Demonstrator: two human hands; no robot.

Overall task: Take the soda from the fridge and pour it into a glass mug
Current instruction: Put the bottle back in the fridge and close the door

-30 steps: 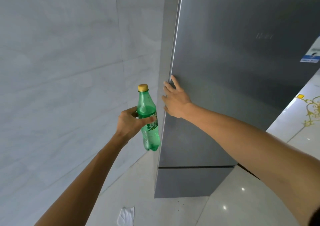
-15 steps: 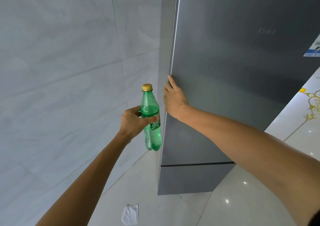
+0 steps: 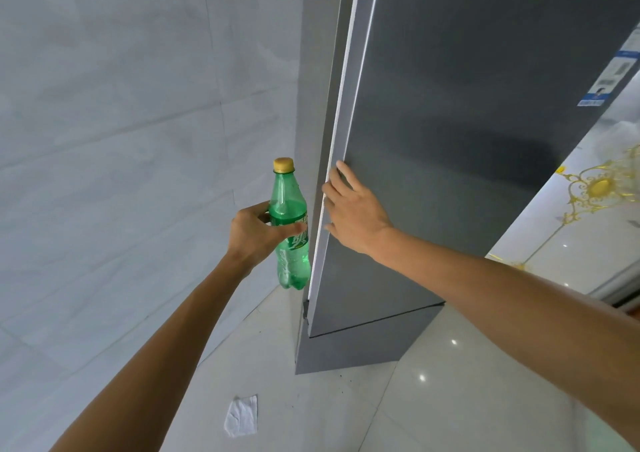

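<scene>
One green soda [image 3: 292,263] (yellow cap [image 3: 283,165]) in left hand [image 3: 254,235] — right hand [image 3: 353,216] flat on fridge [image 3: 450,132].

- Soda bottle [image 3: 288,193]: my left hand [image 3: 254,235] covers part of the label; the print that shows is too small to read.
- Fridge door [image 3: 450,139]: top cut off by the frame; the inside is hidden behind it.
- Sticker [image 3: 609,80]: clipped at the right edge, text illegible.
- White scrap [image 3: 241,417] on the floor: can't tell what it is.

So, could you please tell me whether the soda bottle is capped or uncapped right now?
Capped: the yellow cap sits on the neck of the soda bottle, which the left hand holds upright.
</scene>
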